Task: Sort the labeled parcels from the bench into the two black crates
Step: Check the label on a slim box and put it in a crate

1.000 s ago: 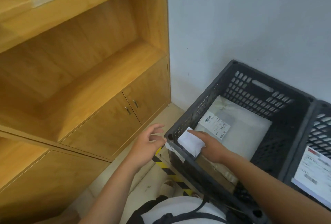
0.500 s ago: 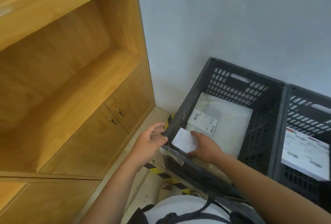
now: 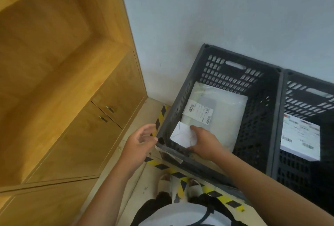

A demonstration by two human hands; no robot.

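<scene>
Two black crates stand side by side against the wall. Inside the left crate [image 3: 260, 113] lies a large white padded parcel [image 3: 227, 115] with a barcode label. My right hand [image 3: 203, 140] reaches into that crate's near left corner and holds a small white envelope-like parcel [image 3: 181, 134] over the big parcel's near edge. My left hand [image 3: 139, 143] hovers with loosely spread fingers just outside the crate's near left corner, holding nothing. The right crate [image 3: 307, 88] holds a white labeled parcel [image 3: 300, 140].
A wooden shelf unit with two cabinet doors [image 3: 101, 122] fills the left side. Yellow-black hazard tape [image 3: 180, 173] runs on the floor along the crates. My feet [image 3: 179, 186] stand just before the left crate. A pale wall [image 3: 216, 17] rises behind.
The camera has shifted, bringing both crates further into view. My right hand has lowered the small white parcel slightly deeper into the left crate. My left hand stays beside the corner.
</scene>
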